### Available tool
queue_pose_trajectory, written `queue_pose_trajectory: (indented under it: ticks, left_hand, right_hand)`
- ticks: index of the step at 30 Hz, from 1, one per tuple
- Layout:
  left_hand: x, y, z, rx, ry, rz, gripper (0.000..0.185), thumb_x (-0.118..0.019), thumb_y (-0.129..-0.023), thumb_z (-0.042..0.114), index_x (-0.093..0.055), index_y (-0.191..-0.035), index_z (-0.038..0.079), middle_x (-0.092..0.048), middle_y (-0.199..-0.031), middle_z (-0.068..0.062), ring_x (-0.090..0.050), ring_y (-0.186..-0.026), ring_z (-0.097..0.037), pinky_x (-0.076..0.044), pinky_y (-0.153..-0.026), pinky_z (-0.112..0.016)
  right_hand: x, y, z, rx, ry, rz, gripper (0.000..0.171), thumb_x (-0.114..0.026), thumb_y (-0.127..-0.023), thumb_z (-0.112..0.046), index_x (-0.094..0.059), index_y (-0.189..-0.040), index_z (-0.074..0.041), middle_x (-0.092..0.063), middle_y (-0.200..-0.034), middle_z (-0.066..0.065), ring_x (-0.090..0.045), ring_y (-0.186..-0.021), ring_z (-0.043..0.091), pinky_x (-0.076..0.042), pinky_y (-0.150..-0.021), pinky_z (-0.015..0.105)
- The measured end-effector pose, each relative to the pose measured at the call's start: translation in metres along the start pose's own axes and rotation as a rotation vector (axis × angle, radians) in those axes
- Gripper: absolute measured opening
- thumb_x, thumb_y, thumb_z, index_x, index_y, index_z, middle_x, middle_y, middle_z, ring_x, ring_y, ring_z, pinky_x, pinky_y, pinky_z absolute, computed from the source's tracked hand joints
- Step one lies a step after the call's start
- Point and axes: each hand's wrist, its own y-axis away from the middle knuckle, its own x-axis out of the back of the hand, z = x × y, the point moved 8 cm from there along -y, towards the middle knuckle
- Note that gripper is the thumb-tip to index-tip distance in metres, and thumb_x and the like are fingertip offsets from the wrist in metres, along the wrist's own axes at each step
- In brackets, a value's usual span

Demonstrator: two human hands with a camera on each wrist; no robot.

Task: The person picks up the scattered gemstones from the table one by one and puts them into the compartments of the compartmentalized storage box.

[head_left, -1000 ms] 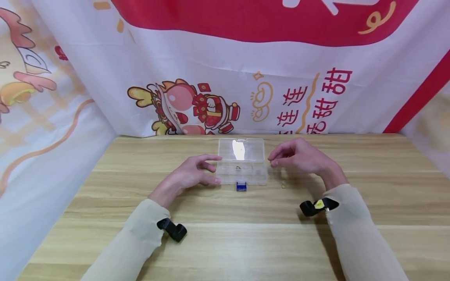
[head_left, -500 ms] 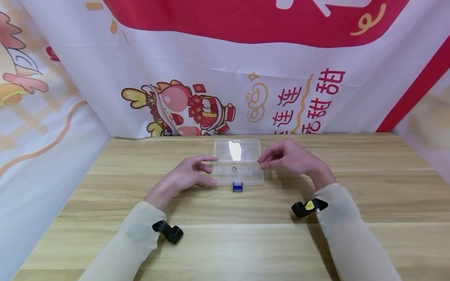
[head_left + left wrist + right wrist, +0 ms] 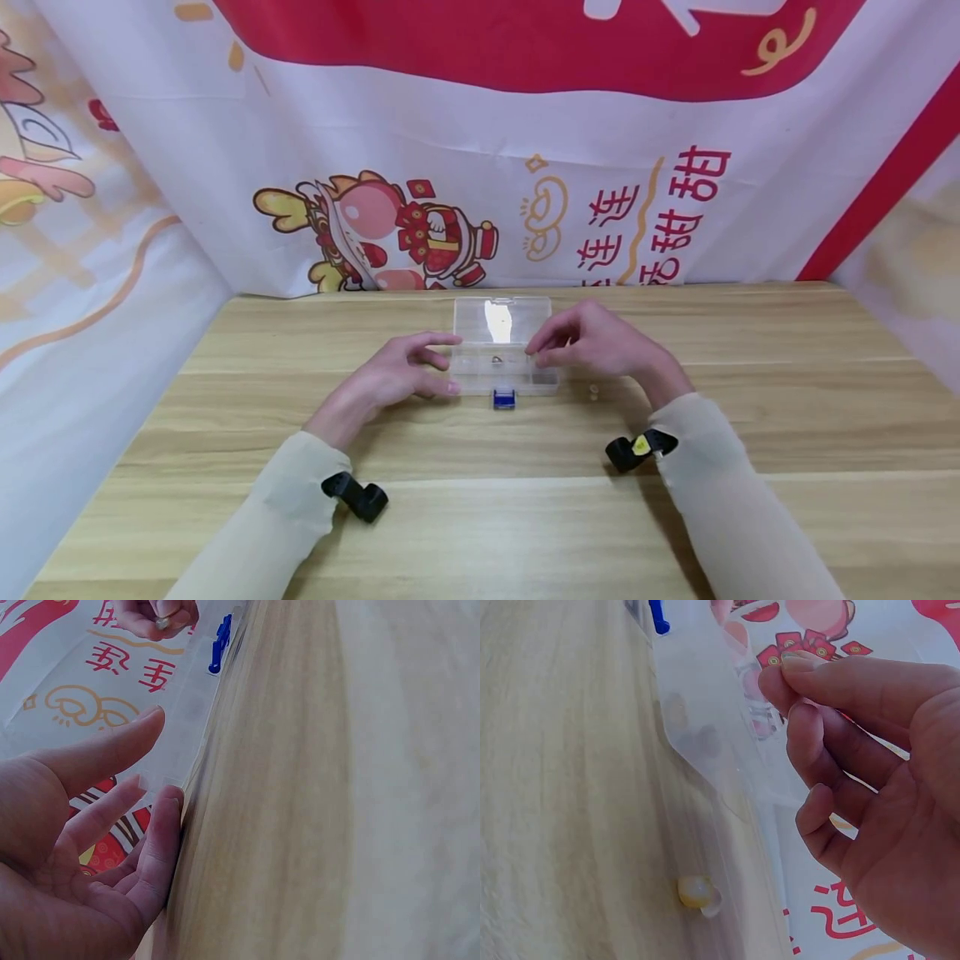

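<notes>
A clear plastic compartment box point(image 3: 467, 388) lies on the table, its lid point(image 3: 528, 318) folded back and its blue latch point(image 3: 504, 400) toward me. My left hand point(image 3: 395, 367) rests at the box's left end, thumb and fingers spread and loosely bent. Over the right-hand compartments, my right hand point(image 3: 588, 340) pinches a small shiny round piece point(image 3: 163, 623) between thumb and forefinger; its exact kind I cannot tell. Another tiny shiny piece point(image 3: 497, 360) sits in a middle compartment. In the right wrist view, a small yellow bead-like piece point(image 3: 694, 892) with a clear part lies beside the box.
The wood-grain table point(image 3: 480, 517) ends at the back against a printed cloth point(image 3: 420, 125) with red and white patterns. More cloth hangs at the left point(image 3: 112, 333). Black wrist cameras sit on both sleeves.
My right hand has moved left from beside the box to over its right compartments, still pinching the small piece. The left hand stays at the box's left end. The head view has shifted slightly.
</notes>
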Motion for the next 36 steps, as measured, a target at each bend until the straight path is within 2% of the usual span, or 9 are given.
queue_pose_trajectory:
  ticks: [16,24,36]
  left_hand:
    - [-0.001,0.000,0.000,-0.002,0.002,-0.003,0.071,-0.089,-0.086,0.015,-0.060,-0.149,0.032,-0.060,-0.138,-0.013,-0.065,-0.113,-0.027,-0.061,-0.090,-0.033]
    - [0.000,0.000,0.000,-0.010,-0.001,-0.004,0.071,-0.088,-0.086,0.015,-0.060,-0.150,0.031,-0.060,-0.138,-0.013,-0.065,-0.114,-0.027,-0.061,-0.091,-0.033]
    - [-0.001,-0.001,0.001,-0.015,0.004,-0.004,0.072,-0.089,-0.086,0.015,-0.060,-0.150,0.031,-0.060,-0.137,-0.013,-0.065,-0.113,-0.027,-0.061,-0.090,-0.033]
  right_hand:
    - [-0.014,-0.004,-0.006,0.023,-0.002,-0.023,0.013,-0.079,-0.094,-0.012,-0.082,-0.107,-0.011,-0.078,-0.101,0.003,-0.065,-0.089,0.020,-0.056,-0.078,0.029]
    - [-0.021,-0.008,-0.005,0.013,-0.014,-0.037,0.011,-0.081,-0.093,-0.012,-0.083,-0.103,-0.016,-0.078,-0.101,0.002,-0.066,-0.092,0.021,-0.056,-0.086,0.037]
    - [-0.025,-0.011,-0.001,-0.002,-0.016,-0.026,0.010,-0.082,-0.092,-0.011,-0.083,-0.100,-0.016,-0.078,-0.096,0.001,-0.063,-0.086,0.020,-0.055,-0.080,0.033]
